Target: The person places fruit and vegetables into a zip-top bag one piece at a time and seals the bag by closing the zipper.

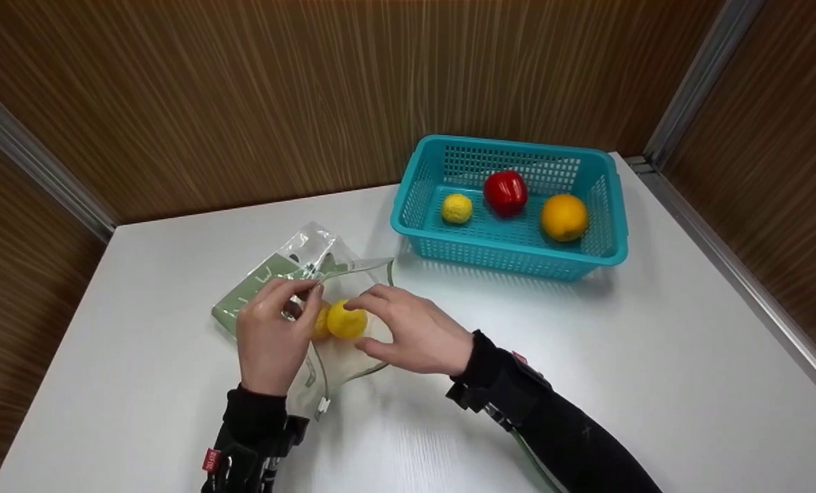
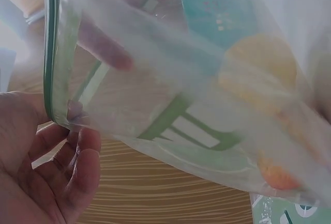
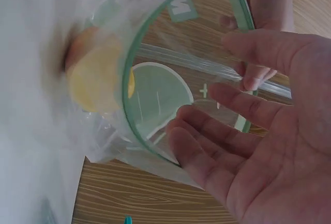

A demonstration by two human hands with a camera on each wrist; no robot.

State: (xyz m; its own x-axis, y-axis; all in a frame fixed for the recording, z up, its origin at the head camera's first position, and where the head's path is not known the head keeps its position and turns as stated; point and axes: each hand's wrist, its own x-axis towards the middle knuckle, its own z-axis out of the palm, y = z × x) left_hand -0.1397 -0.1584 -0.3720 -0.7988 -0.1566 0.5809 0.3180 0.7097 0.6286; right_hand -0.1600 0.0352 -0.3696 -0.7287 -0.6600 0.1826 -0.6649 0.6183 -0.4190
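Note:
A clear zip bag (image 1: 344, 357) with a green-edged mouth stands open between the hands. My left hand (image 1: 270, 335) pinches the bag's rim between thumb and fingers; the left wrist view shows this grip at the green zip strip (image 2: 48, 53). Inside the bag, a yellow lemon (image 1: 347, 320) lies against an orange-coloured fruit (image 1: 320, 323), seen blurred through the plastic in both wrist views. My right hand (image 1: 414, 332) is at the mouth, thumb and fingers spread apart with nothing between them. Its fingertips (image 3: 186, 144) are right at the green rim.
A turquoise basket (image 1: 497, 255) stands at the back right, holding a small lemon (image 1: 457, 209), a red bell pepper (image 1: 505, 194) and an orange (image 1: 564, 218). Behind the left hand lies a flat green-and-clear plastic bag (image 1: 243, 291). Wood-grain panels (image 1: 277, 103) enclose the white table (image 1: 120, 356).

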